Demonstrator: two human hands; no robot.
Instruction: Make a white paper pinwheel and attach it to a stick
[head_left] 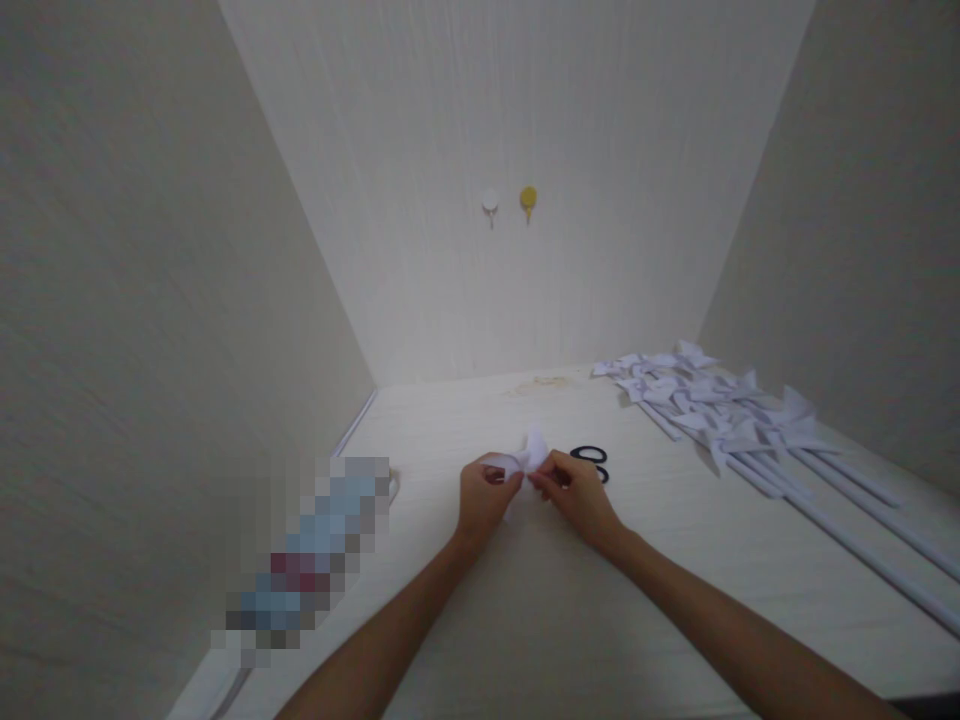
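Both hands meet over the middle of the white table, pinching one white paper pinwheel (pixel 534 450) with curved blades. My left hand (pixel 484 500) is closed on its left side, thumb and fingertips at the paper. From the right, my right hand (pixel 576 495) pinches it close to the centre, and the fingertips of the two hands almost touch. The exact grip point is partly hidden by the fingers. Just behind my right hand lies a pair of scissors (pixel 589 454); its black handle loops show, while the blades are out of sight.
Several finished-looking paper pinwheels on white paper sticks (pixel 832 525) lie in a pile at the right. A blurred-out object (pixel 315 545) with a white cord rests along the left wall. Two hooks, one white (pixel 490 200) and one yellow (pixel 529 197), are on the back wall.
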